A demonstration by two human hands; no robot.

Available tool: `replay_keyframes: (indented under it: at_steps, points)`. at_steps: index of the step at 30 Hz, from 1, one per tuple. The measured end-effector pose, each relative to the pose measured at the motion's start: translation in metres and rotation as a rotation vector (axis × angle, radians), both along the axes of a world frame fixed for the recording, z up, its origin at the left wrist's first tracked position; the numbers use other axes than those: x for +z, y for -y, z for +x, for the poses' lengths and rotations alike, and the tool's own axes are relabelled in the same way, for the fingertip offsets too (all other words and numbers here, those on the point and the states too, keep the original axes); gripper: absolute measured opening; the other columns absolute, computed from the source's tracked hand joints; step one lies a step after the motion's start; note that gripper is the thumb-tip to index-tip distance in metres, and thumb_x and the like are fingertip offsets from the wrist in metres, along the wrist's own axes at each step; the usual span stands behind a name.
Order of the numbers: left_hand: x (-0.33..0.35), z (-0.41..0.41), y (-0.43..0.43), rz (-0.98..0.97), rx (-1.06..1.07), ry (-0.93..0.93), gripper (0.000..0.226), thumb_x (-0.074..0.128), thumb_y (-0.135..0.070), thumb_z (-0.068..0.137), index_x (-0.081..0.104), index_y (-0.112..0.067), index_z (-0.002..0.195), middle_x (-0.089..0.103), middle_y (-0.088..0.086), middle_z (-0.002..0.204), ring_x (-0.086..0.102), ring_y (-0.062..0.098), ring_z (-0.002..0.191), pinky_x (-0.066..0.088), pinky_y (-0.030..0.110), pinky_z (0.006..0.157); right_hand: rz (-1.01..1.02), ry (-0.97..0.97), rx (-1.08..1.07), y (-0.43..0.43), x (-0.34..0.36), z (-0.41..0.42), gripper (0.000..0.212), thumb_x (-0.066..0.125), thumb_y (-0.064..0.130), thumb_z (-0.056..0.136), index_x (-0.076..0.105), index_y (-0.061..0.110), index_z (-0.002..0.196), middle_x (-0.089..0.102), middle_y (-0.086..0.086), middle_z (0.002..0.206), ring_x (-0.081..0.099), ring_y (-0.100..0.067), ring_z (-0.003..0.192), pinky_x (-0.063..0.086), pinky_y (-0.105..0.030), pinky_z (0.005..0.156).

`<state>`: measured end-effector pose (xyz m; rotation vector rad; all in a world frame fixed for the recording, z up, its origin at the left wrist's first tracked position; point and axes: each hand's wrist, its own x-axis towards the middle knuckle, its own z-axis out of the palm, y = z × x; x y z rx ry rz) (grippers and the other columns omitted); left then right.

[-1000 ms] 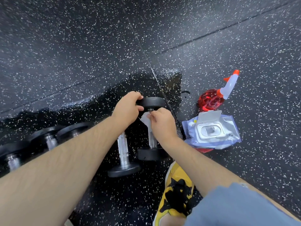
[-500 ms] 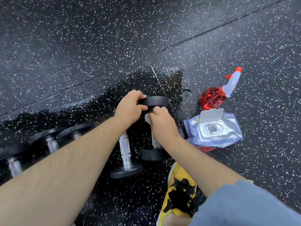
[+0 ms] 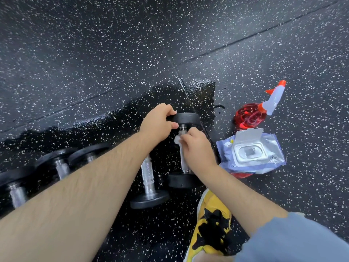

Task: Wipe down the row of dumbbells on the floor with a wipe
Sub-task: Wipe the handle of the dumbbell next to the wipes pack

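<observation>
Dumbbell [image 3: 186, 119] gripped by left hand [image 3: 158, 123], right hand [image 3: 198, 146] pinching wipe [image 3: 177, 139]; wipe pack [image 3: 275, 157] lies open.

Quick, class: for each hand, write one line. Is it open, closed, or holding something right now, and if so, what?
Left hand: closed, gripping the far head of the rightmost dumbbell.
Right hand: closed, holding the wipe on that dumbbell's handle.

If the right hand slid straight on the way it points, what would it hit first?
Likely the dumbbell's far head, gripped by the left hand; the right hand and wipe sit just short of it.
</observation>
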<state>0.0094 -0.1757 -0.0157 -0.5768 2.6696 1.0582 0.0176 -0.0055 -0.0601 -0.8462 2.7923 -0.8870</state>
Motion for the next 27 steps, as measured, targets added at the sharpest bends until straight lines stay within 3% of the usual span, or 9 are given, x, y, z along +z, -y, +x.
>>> replay_keyframes:
  at_steps: [2,6,11,16,20,23,27]
  points:
    - [-0.002,0.001,0.001,0.003,0.011,0.011,0.027,0.078,-0.016,0.084,0.055,-0.026,0.095,0.054,-0.012,0.1,0.052,0.014,0.095,0.044,0.034,0.087,-0.017,0.008,0.053,-0.004,0.001,0.005,0.008,0.066,0.006,0.088,0.071,0.008,0.083,0.053,-0.006,0.078,0.051,-0.03,0.07,0.048,-0.041,0.053]
    - [-0.004,0.004,0.001,0.027,0.046,0.003,0.027,0.078,-0.017,0.084,0.057,-0.027,0.098,0.053,-0.013,0.1,0.053,0.014,0.096,0.045,0.036,0.09,-0.152,0.203,-0.13,0.0,0.004,-0.015,0.013,0.059,0.008,0.092,0.071,0.01,0.097,0.063,-0.003,0.09,0.058,-0.022,0.085,0.048,-0.038,0.077]
    - [0.001,0.001,-0.002,-0.004,0.037,0.026,0.026,0.076,-0.016,0.086,0.057,-0.026,0.1,0.051,-0.012,0.098,0.052,0.016,0.094,0.045,0.037,0.088,-0.246,0.303,-0.244,-0.01,0.009,0.014,0.022,0.06,-0.006,0.085,0.074,0.009,0.093,0.067,0.001,0.092,0.054,-0.003,0.087,0.037,-0.005,0.079]
    - [-0.001,0.001,-0.005,0.004,0.053,0.009,0.026,0.077,-0.018,0.085,0.059,-0.024,0.104,0.051,-0.014,0.098,0.053,0.015,0.095,0.043,0.034,0.084,-0.286,0.497,-0.368,-0.011,0.006,-0.007,0.022,0.059,0.005,0.091,0.075,0.017,0.099,0.07,0.009,0.097,0.062,-0.004,0.092,0.047,-0.017,0.082]
    - [0.0,0.0,-0.004,-0.004,0.053,0.026,0.027,0.077,-0.017,0.085,0.058,-0.025,0.102,0.05,-0.016,0.093,0.052,0.015,0.092,0.039,0.032,0.079,-0.309,0.567,-0.419,-0.015,0.009,0.006,0.02,0.062,0.007,0.09,0.075,0.021,0.095,0.069,0.014,0.096,0.062,0.003,0.092,0.046,-0.013,0.08]
    - [-0.003,0.003,0.0,-0.001,0.07,0.045,0.027,0.077,-0.016,0.086,0.057,-0.026,0.102,0.049,-0.021,0.089,0.053,0.016,0.093,0.039,0.032,0.078,-0.243,0.551,-0.322,-0.034,0.006,0.026,0.02,0.063,0.002,0.089,0.075,0.017,0.096,0.068,0.012,0.096,0.057,0.01,0.093,0.039,-0.005,0.078]
    - [-0.001,0.002,0.002,-0.021,0.035,0.05,0.029,0.077,-0.016,0.085,0.053,-0.028,0.096,0.058,-0.012,0.106,0.053,0.015,0.096,0.04,0.032,0.081,-0.202,0.475,-0.185,-0.038,0.003,0.02,0.022,0.062,-0.001,0.088,0.075,0.012,0.099,0.067,0.005,0.096,0.053,0.008,0.089,0.037,-0.003,0.079]
